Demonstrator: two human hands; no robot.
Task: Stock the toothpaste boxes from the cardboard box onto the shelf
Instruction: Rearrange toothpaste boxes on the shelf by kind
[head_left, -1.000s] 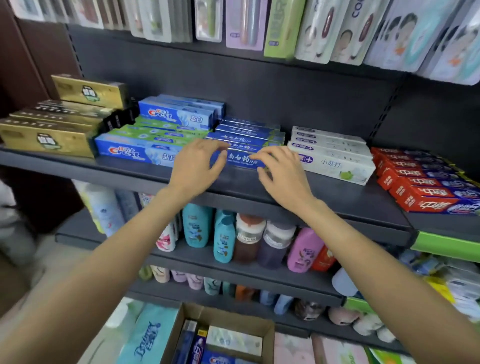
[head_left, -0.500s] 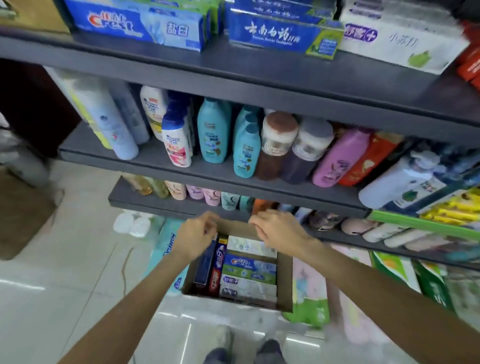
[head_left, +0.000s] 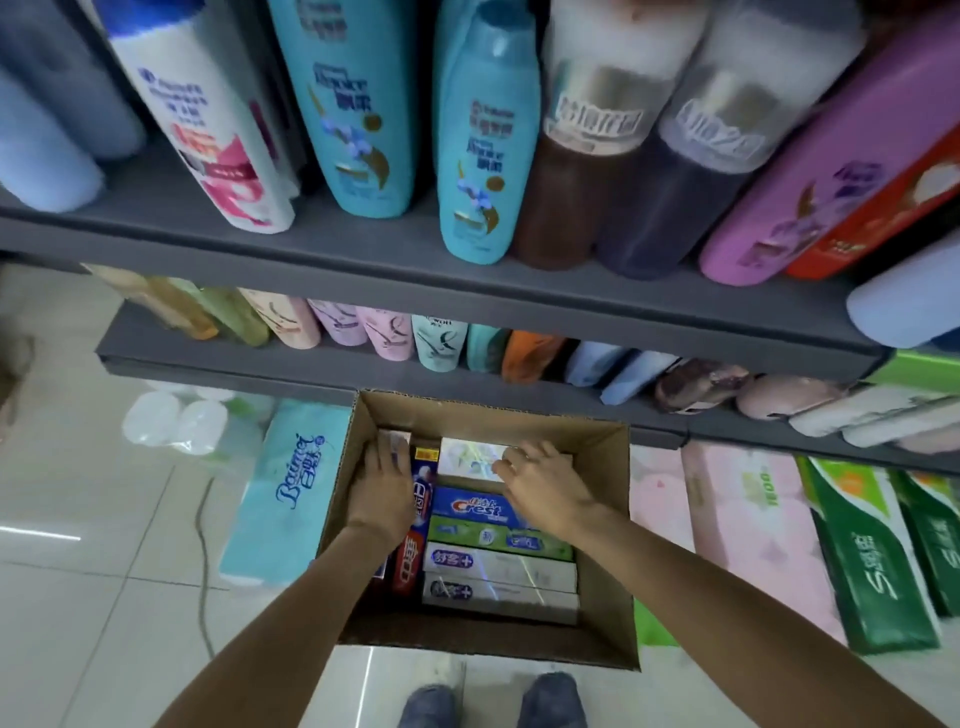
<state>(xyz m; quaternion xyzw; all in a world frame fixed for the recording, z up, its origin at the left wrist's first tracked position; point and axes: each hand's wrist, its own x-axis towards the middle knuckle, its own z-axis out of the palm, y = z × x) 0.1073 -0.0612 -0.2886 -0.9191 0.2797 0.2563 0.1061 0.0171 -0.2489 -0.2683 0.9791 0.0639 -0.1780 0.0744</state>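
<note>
Hands both down in the cardboard box on the floor. We noted our left hand flat on upright toothpaste boxes; right hand curled on a pale box (grip unclear).

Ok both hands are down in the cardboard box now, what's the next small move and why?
Probably close the right hand around the pale box at the far end of the cardboard box and lift it. Its fingers already rest on that box, which lies on top of the pack, while the left hand rests flat on the upright boxes by the left wall.
</note>
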